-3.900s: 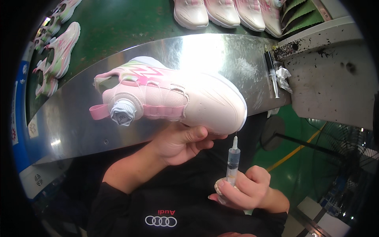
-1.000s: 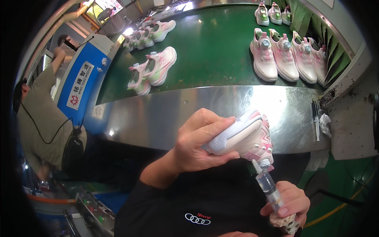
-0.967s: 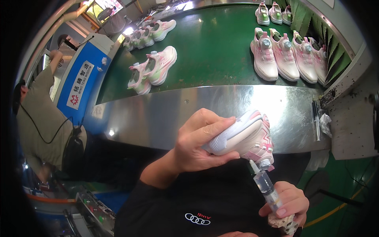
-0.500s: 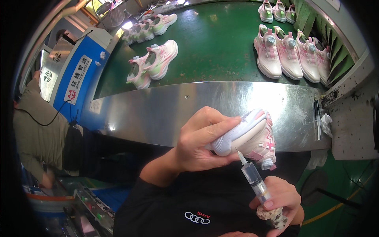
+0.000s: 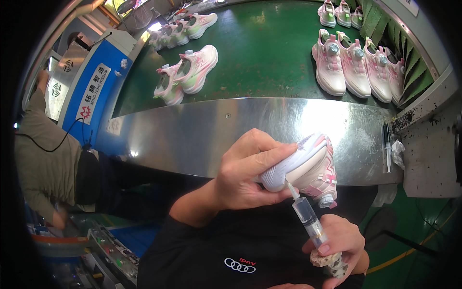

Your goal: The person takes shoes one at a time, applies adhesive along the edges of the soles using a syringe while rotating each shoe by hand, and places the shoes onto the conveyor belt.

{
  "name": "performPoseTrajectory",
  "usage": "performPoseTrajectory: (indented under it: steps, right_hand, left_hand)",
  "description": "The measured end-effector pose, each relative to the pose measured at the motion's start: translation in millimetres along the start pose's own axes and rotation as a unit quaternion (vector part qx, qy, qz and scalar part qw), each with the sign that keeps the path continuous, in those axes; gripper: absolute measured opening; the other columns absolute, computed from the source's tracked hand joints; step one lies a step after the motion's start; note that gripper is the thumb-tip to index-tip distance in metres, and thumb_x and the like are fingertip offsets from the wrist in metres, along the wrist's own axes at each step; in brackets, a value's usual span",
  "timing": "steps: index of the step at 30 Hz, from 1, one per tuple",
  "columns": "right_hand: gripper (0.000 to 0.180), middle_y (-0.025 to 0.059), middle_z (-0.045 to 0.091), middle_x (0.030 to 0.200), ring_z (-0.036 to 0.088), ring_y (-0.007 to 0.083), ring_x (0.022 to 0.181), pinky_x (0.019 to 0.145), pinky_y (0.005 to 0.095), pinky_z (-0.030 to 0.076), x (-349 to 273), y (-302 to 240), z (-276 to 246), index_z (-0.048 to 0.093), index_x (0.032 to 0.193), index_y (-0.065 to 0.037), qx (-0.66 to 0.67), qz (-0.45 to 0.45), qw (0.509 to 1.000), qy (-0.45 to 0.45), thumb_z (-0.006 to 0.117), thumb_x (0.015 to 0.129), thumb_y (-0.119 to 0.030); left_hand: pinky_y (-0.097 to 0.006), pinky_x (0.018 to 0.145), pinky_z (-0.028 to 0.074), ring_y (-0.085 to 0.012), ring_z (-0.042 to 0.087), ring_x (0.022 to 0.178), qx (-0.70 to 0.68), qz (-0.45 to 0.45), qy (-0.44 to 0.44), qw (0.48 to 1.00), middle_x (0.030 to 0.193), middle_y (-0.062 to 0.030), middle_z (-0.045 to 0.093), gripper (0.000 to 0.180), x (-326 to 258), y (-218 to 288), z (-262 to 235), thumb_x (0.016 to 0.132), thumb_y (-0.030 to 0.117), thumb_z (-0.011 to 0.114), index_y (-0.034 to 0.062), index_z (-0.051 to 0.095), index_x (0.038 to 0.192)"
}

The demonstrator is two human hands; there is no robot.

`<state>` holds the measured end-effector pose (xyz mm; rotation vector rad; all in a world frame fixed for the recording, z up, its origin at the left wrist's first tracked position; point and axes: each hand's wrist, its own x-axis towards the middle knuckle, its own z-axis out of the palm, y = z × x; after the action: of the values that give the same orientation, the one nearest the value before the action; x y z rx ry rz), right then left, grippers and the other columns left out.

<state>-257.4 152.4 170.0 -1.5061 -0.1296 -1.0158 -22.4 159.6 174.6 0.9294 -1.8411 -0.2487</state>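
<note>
I see my left hand (image 5: 245, 176) wrapped around a pink-and-white child's sneaker (image 5: 308, 166), held in the air just in front of the near edge of the steel surface (image 5: 202, 135). The fingers (image 5: 269, 156) curl over the pale ribbed sole while the thumb presses from below, so the shoe lies tilted with its sole turned up and left and its round dial fastener (image 5: 327, 200) pointing down to the right. My right hand (image 5: 337, 243) is closed around the lower end of a clear plastic syringe (image 5: 308, 219); its fingers wrap the plunger end, which is crusted with dried whitish residue. The syringe slants up and left, and its thin tip touches the sneaker at the seam where sole meets upper, just beside my left thumb.

The steel surface is a smooth, shiny curved sheet with bright glare. A second syringe (image 5: 387, 147) lies at its right edge. Beyond its far edge runs a green conveyor belt (image 5: 269, 53), matte and flat, carrying a row of pink sneakers (image 5: 356, 65) at the right and a pink-and-green pair (image 5: 187, 72) toward the left. A person in an olive shirt (image 5: 43, 159) stands at the left.
</note>
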Motion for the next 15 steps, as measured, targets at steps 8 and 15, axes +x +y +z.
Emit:
performPoseTrajectory:
  steps: [8, 15]
  right_hand:
    - [0.049, 0.0109, 0.065, 0.079, 0.054, 0.0197, 0.059, 0.051, 0.0266, 0.039, -1.8, -4.3, 2.6, 0.062, 0.100, -0.004, -0.025, 0.023, 0.999, -0.004, 0.072, 0.069, -0.040]
    - [0.057, 0.0080, 0.064, 0.066, 0.058, 0.0187, 0.048, 0.054, 0.0264, 0.036, -6.5, -9.3, -10.0, 0.053, 0.110, -0.007, -0.021, -0.087, 0.996, -0.026, 0.076, 0.068, -0.037]
  left_hand:
    - [-0.029, 0.065, 0.043, -0.0199, 0.054, 0.077, -0.003, -0.008, 0.001, 1.000, 0.088, -0.0114, 0.058, 0.062, 0.1, 2.3, -1.0, 0.055, 0.016, 0.085, -0.0070, 0.060, 0.107]
    - [-0.028, 0.065, 0.044, -0.0194, 0.054, 0.076, 0.003, -0.009, 0.006, 1.000, 0.089, -0.0114, 0.058, 0.060, -1.5, 2.1, -4.3, 0.057, 0.017, 0.084, -0.0071, 0.060, 0.107]
